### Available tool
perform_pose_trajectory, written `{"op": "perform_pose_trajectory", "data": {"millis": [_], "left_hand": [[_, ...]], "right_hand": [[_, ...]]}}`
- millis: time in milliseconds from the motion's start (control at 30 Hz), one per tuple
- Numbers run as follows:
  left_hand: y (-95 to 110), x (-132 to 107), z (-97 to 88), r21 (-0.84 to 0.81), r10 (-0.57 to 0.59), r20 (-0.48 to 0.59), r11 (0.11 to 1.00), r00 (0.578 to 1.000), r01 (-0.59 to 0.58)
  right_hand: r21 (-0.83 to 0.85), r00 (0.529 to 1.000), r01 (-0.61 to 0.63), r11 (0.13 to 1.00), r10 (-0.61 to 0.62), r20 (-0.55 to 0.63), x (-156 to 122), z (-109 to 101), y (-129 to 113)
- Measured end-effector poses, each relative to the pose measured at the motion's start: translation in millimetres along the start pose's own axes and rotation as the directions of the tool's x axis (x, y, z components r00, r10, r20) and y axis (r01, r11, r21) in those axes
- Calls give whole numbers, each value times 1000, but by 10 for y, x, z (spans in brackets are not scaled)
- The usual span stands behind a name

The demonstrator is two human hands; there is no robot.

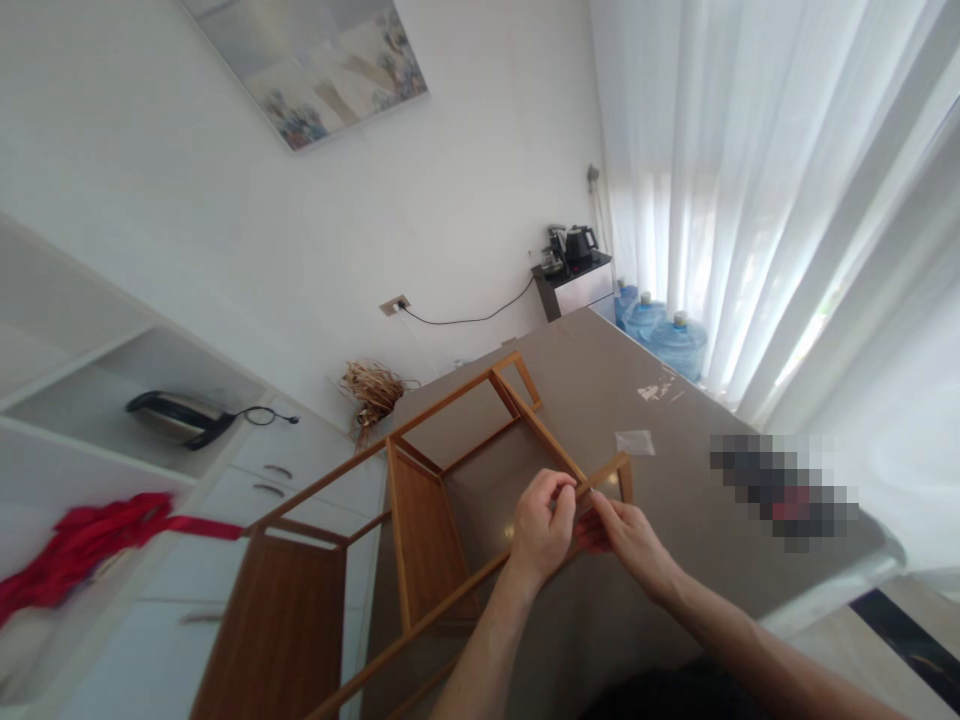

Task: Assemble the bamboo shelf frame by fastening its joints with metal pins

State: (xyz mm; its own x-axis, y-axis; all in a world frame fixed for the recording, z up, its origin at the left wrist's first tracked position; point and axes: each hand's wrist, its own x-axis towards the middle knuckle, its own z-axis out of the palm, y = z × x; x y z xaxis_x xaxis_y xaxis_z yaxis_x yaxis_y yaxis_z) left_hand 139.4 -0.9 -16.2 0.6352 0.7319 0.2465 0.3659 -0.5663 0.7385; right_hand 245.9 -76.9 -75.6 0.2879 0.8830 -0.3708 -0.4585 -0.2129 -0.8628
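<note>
A wooden shelf frame (420,500) lies on its side across a grey-brown table (675,480), with thin bars and brown panels. My left hand (541,528) is closed in a pinch on one of the frame's thin bars near its right end. My right hand (628,535) sits just beside it, fingers pinched together at the same bar; what they hold is too small to make out.
A small clear plastic bag (635,441) lies on the table beyond the frame. White shelves at left hold a kettle (176,417) and red cloth (82,545). Water bottles (660,330) stand by the curtained window; a small stand (574,280) carries a black kettle.
</note>
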Motion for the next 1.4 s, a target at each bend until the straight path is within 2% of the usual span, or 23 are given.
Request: {"op": "perform_pose_trajectory", "data": {"millis": [133, 333, 767, 867, 933, 1000, 1033, 1067, 1133, 1167, 1200, 1267, 1333, 1400], "left_hand": [[0, 5, -2, -3, -8, -10, 1000, 1000, 8], [-13, 13, 0, 11, -23, -7, 1000, 1000, 23], [6, 36, 6, -40, -64, -11, 997, 998, 63], [5, 35, 4, -58, -74, -18, 996, 997, 72], [1, 32, -4, -67, -78, -18, 995, 997, 77], [-5, 26, -16, -82, -86, -19, 993, 996, 84], [-9, 23, -21, -90, -92, -23, 992, 996, 89], [-13, 19, -25, -98, -98, -27, 991, 995, 95], [-21, 13, -30, -108, -109, -37, 989, 993, 105], [-23, 11, -30, -112, -112, -41, 988, 993, 106], [-25, 9, -29, -116, -112, -46, 988, 993, 106], [-27, 6, -27, -124, -113, -59, 987, 992, 105], [-27, 4, -27, -136, -115, -73, 985, 991, 105], [-29, 0, -28, -145, -116, -79, 984, 990, 104]], "right_hand": [[17, 1000, -5, 1000, 5, 1, -7, 36, -4], [148, 999, -54, 988, 53, 6, -24, 59, -20], [433, 981, -173, 885, 118, 152, -10, 96, -55], [316, 972, -175, 932, 113, 207, -6, 24, -111], [124, 965, -170, 978, 139, 224, -13, -52, -191], [-148, 974, -82, 986, 111, 198, -34, -127, -298], [-319, 983, 12, 948, 48, 179, -49, -157, -355], [-493, 984, 126, 861, -44, 173, -66, -179, -409], [-764, 950, 309, 567, -228, 215, -99, -192, -498], [-845, 927, 346, 408, -286, 241, -111, -183, -528], [-896, 911, 351, 272, -322, 259, -119, -164, -548], [-944, 896, 322, 73, -345, 279, -117, -106, -570], [-952, 887, 298, -72, -347, 304, -99, -38, -587], [-935, 877, 314, -165, -326, 352, -74, 27, -617]]}}
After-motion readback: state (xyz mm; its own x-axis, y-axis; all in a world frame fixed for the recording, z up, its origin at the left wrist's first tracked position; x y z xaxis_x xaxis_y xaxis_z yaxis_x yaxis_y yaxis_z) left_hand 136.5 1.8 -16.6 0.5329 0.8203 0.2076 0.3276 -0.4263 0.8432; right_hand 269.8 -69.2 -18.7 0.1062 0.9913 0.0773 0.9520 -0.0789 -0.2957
